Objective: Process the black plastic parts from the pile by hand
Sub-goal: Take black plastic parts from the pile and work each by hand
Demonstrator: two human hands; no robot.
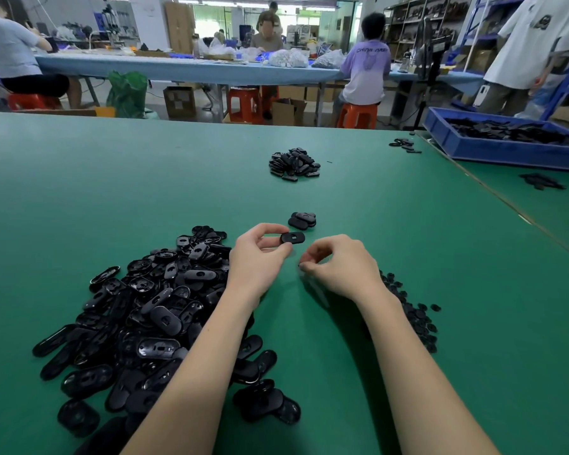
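A big pile of black oval plastic parts (151, 310) lies on the green table (112, 178) at my left. My left hand (257, 254) pinches one black oval part (293, 238) between thumb and fingers, just above the table. My right hand (339, 267) hovers beside it with its fingertips pinched together on a tiny dark bit, too small to identify. Just beyond the hands lies a small group of parts (303, 220). A heap of small black pieces (411, 310) sits under and right of my right wrist.
A farther pile of black parts (294, 164) lies mid-table, with a few more parts (404, 146) near the right edge. A blue bin (493, 149) full of black parts stands on the neighbouring table at right. People sit at a long bench behind.
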